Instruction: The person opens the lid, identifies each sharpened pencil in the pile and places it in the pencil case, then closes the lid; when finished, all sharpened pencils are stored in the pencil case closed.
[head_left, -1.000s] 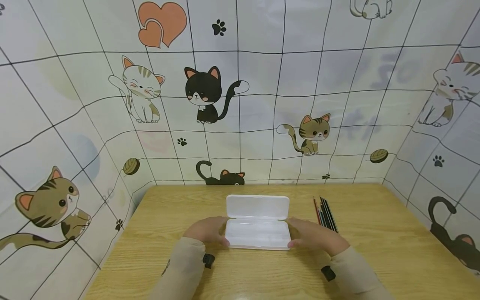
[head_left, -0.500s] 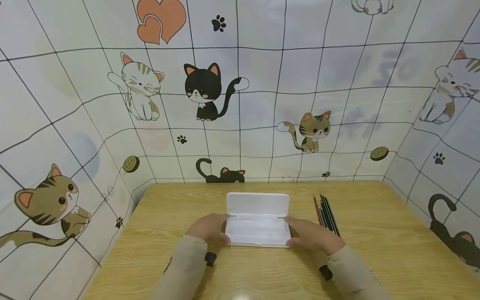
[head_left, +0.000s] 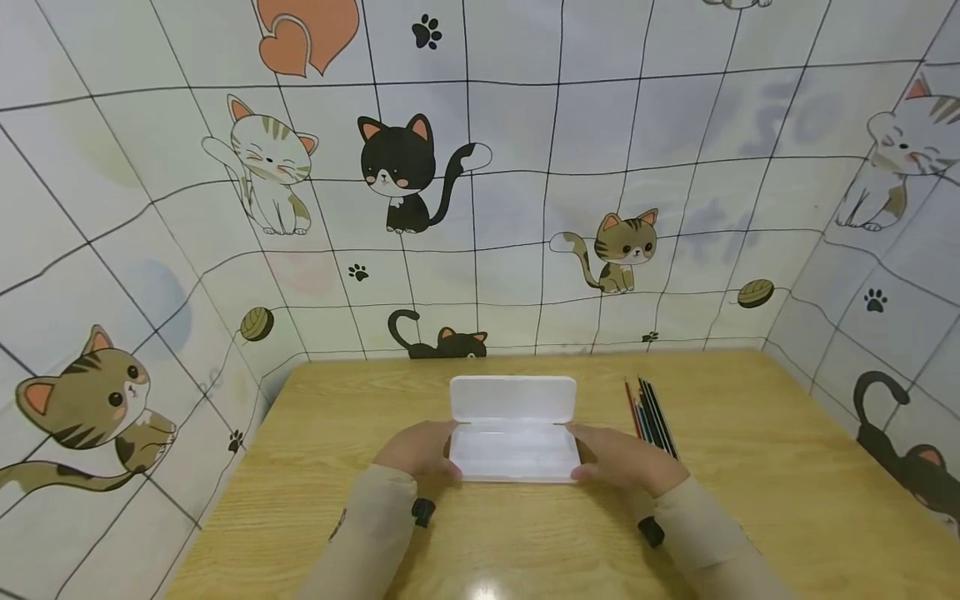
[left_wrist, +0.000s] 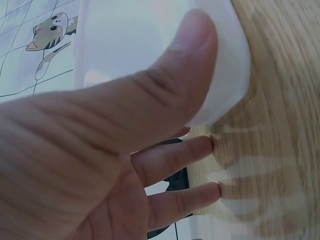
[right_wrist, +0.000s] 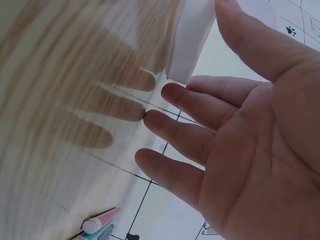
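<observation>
Left hand [head_left: 420, 450] and right hand [head_left: 622, 457] grip the open box [head_left: 514, 454]; pencils [head_left: 654, 417] lie right, near ends behind the right hand, visible only from the right wrist.

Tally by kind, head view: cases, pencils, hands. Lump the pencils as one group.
Open white case: 1
Pencil group: 1 (overlapping, so single pencils can't be counted reliably)
Hands: 2, left hand and right hand
Total: 4

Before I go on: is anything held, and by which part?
Left hand and right hand hold the open white case by its opposite short ends.
</observation>
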